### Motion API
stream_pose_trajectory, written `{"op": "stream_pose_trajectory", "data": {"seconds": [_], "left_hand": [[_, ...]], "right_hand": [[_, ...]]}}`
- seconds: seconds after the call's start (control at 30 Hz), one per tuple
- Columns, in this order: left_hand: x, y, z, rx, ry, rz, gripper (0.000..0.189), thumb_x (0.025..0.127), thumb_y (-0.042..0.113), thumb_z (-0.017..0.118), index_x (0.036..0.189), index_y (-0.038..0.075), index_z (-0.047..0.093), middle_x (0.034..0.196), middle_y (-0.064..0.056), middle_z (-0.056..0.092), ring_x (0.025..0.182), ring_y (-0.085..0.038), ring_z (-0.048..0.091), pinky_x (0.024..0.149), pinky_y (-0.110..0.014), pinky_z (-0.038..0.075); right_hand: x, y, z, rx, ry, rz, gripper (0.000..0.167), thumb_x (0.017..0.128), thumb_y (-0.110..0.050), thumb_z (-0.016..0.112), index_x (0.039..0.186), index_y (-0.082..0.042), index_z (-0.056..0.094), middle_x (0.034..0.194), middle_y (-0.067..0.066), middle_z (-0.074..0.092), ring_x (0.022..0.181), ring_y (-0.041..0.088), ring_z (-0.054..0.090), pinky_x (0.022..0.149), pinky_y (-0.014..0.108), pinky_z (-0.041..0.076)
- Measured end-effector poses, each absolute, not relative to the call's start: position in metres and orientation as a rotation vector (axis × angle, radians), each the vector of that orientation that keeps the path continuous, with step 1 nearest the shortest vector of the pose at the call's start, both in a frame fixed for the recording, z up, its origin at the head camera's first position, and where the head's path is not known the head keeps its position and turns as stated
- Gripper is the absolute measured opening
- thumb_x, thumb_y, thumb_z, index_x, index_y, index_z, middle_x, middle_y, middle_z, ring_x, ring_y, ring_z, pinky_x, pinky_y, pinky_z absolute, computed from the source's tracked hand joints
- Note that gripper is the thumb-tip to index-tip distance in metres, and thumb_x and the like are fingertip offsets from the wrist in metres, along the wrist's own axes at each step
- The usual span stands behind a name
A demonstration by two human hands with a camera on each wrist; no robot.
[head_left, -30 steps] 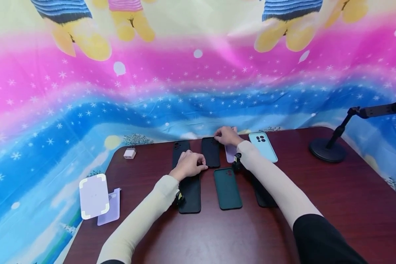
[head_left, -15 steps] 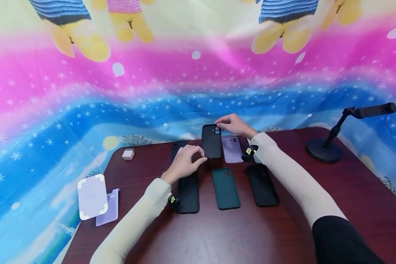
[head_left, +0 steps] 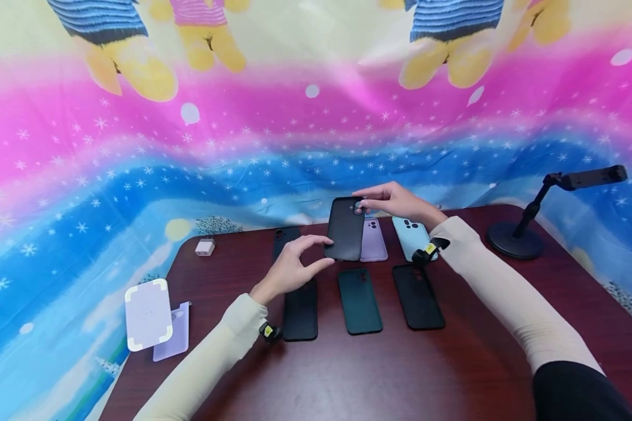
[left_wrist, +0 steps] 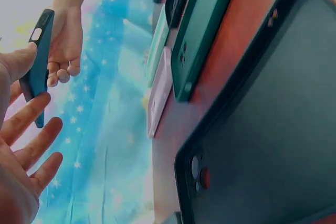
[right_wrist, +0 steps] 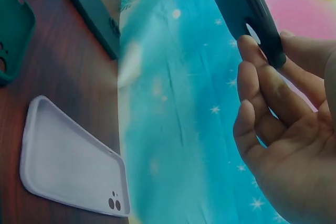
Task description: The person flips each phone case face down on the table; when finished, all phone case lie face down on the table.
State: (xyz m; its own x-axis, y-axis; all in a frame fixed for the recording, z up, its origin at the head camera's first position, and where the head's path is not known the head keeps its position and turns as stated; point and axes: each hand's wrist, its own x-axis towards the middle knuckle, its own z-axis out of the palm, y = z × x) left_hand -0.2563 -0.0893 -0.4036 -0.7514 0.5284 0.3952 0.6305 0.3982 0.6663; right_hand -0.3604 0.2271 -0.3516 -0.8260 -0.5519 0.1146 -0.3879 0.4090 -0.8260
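Observation:
A black phone case is raised above the back of the table, its camera cutout at the upper right. My right hand pinches its upper right corner between thumb and fingers; the right wrist view shows the case's edge in that grip. At the opposite lower left corner, my left hand holds the case with thumb and forefinger spread around it. The other left fingers fan out away from it in the left wrist view. Behind the raised case, a lilac phone case is partly covered.
On the table lie a green case, black cases, a dark case and a light blue case. A white plug and lilac stand are left; a black stand is right.
The black case has risen off the table and tilted up toward the head camera, shifting slightly right. My right hand has moved right; my left thumb and forefinger have spread apart.

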Motion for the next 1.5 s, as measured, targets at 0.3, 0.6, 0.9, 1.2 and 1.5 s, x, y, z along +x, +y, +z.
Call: {"op": "stream_pose_trajectory", "data": {"seconds": [0.3,0.6,0.9,1.2,1.5], "left_hand": [[-0.229,-0.084,-0.405,-1.176,-2.452,-1.42,0.044,0.092,0.028,0.08,0.133,0.025,0.066,0.134,0.005,0.068,0.122,-0.01,0.064,0.105,-0.039,0.052],[-0.215,-0.08,-0.406,-1.219,-2.405,-1.45,0.042,0.089,0.028,0.082,0.128,0.023,0.069,0.128,0.004,0.072,0.108,-0.01,0.066,0.097,-0.034,0.056],[-0.212,-0.08,-0.406,-1.194,-2.39,-1.529,0.039,0.087,0.023,0.084,0.124,0.023,0.07,0.122,0.002,0.073,0.103,-0.02,0.067,0.09,-0.032,0.056],[-0.21,-0.079,-0.4,-1.187,-2.347,-1.545,0.036,0.085,0.022,0.085,0.118,0.022,0.071,0.115,0.002,0.073,0.097,-0.011,0.064,0.084,-0.03,0.057],[-0.207,-0.076,-0.396,-1.204,-2.307,-1.546,0.034,0.085,0.019,0.085,0.116,0.022,0.07,0.115,0.002,0.073,0.098,-0.024,0.064,0.084,-0.037,0.057]], "right_hand": [[-0.33,0.236,-0.351,-0.907,2.408,-1.36,0.044,0.104,-0.027,0.063,0.146,-0.014,0.06,0.115,0.007,0.079,0.096,0.026,0.067,0.084,0.035,0.055],[-0.321,0.239,-0.355,-0.944,2.351,-1.342,0.043,0.105,-0.024,0.06,0.147,-0.014,0.058,0.111,0.004,0.078,0.098,0.028,0.067,0.088,0.036,0.056],[-0.321,0.241,-0.357,-0.998,2.219,-1.388,0.047,0.106,-0.018,0.058,0.151,-0.008,0.052,0.115,0.007,0.075,0.099,0.032,0.065,0.088,0.035,0.056],[-0.322,0.238,-0.36,-1.011,2.113,-1.475,0.053,0.104,-0.011,0.059,0.154,-0.002,0.045,0.123,0.001,0.075,0.112,0.014,0.071,0.095,0.031,0.056],[-0.32,0.232,-0.364,-0.979,2.126,-1.588,0.048,0.102,-0.007,0.06,0.15,-0.003,0.052,0.12,-0.003,0.077,0.113,0.011,0.072,0.1,0.027,0.055]]}}
